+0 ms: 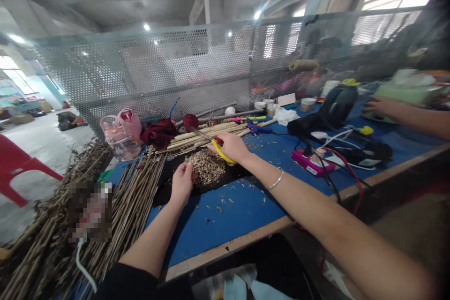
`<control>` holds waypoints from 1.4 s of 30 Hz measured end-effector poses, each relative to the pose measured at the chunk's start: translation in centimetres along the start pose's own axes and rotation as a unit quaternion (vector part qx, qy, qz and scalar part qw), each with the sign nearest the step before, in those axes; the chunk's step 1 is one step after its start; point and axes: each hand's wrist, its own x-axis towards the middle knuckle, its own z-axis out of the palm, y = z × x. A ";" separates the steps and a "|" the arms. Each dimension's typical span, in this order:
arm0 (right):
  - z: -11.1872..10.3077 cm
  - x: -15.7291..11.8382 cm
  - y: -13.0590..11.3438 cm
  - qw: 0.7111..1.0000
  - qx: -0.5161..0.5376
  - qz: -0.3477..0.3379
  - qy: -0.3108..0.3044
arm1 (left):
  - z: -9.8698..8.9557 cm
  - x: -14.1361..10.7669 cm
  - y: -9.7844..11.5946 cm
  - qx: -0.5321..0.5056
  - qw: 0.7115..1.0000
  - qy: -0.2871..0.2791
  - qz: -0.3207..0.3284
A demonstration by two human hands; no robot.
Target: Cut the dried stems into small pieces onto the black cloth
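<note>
My right hand (234, 147) is closed round the yellow and red handles of a pair of scissors (222, 152), whose blades point up and to the left over the table. Below the blades lies a heap of small dry brown cuttings (207, 168) on a black cloth (165, 180). At the heap's left edge my left hand (183, 180) has its fingers pinched together. What sits between them, if anything, is too small to make out.
Long dry stalks (133, 197) lie to the left, and pale sticks (211, 132) behind the heap. A pink bottle (121, 136), a blue glue gun (258, 127) and a magenta power strip (312, 164) with cables are around. Another person's hand (381, 105) reaches in at right.
</note>
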 end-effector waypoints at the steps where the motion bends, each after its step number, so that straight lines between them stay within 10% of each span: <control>1: 0.3 0.0 0.0 0.999 0.029 0.016 0.028 | -0.1 0.0 0.0 -0.015 1.000 -0.001 -0.009; 9: 3.5 -2.3 0.0 0.991 0.120 0.056 -0.010 | 1.2 0.7 1.2 -0.019 0.998 -0.002 0.054; 21: 2.4 -3.4 -1.8 0.989 0.032 0.014 -0.145 | 1.4 1.1 0.5 0.022 0.991 0.010 0.132; 42: 2.5 -3.8 -3.3 0.984 0.015 0.059 -0.166 | 1.5 0.1 1.0 0.086 0.983 0.023 0.162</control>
